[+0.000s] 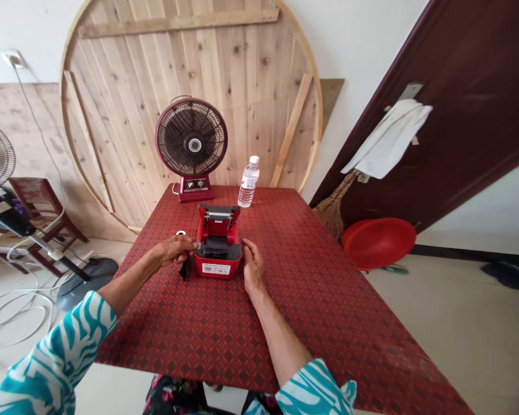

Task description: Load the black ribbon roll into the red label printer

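Note:
A small red label printer [218,268] with a dark grey top stands on the table, its lid [218,215] raised. Inside the lid is a pale roller, and black material lies in the opening below. My left hand [173,251] is closed, thumb and fingers pinched at the printer's left top edge; what they hold is too small to make out. Below that hand hangs or lies a black strip [183,271]. My right hand [254,268] lies along the printer's right side, fingers stretched out and holding nothing. Just behind my left hand is a small white ring-shaped roll [180,233].
A dark red patterned cloth covers the table [328,323]. Behind the printer stand a red fan [192,144] and a clear water bottle [248,183]. A round wooden tabletop [251,86] leans on the wall. Red basins [380,242] are right; a floor fan [80,276] is left.

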{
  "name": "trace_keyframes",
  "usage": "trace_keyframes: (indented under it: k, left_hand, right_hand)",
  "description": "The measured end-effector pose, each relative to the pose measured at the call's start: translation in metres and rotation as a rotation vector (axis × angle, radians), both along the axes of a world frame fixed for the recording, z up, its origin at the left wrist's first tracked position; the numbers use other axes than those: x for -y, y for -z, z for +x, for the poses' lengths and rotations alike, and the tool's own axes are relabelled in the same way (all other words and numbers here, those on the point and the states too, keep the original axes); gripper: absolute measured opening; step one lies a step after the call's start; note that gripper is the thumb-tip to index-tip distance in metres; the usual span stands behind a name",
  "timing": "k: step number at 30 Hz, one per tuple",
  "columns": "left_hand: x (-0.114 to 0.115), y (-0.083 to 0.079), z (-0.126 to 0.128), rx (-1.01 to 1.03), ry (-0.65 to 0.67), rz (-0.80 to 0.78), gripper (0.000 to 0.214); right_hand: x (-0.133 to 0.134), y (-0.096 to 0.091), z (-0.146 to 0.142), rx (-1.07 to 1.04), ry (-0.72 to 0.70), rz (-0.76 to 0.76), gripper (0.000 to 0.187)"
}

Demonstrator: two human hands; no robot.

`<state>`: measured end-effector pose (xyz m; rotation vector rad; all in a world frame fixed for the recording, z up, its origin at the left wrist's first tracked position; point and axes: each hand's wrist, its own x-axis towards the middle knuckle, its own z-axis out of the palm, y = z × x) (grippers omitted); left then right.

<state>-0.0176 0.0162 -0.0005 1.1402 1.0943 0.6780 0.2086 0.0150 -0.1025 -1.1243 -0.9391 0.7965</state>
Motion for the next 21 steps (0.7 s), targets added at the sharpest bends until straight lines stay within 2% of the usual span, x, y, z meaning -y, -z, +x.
trace_keyframes:
  k: [5,9,11,14,17,21]
  left_hand:
    - [0.002,-0.004,0.001,-0.038,-0.010,0.071,0.032]
    - [0.002,-0.020,0.002,-0.123,0.009,0.154,0.028]
    - [-0.003,-0.029,0.005,-0.165,-0.048,0.273,0.022]
    - [-0.017,-0.040,0.018,-0.337,-0.123,0.546,0.008]
    - [-0.034,-0.046,0.039,-0.663,0.041,0.739,0.010]
    - [-0.052,-0.049,0.068,-1.078,0.299,0.740,0.015]
  right_hand:
    - [0.000,-0.002,-0.001,-0.021,-0.012,-0.001,0.037]
    - [0.002,-0.005,-0.001,0.011,-0.019,-0.002,0.035]
    - [0.003,-0.005,-0.001,0.028,-0.026,0.004,0.034]
    - [0.001,-0.004,-0.002,0.031,-0.027,0.022,0.032]
    - [-0.001,-0.002,-0.003,0.015,-0.024,0.042,0.032]
    - [-0.002,-0.001,-0.004,0.003,-0.028,0.039,0.031]
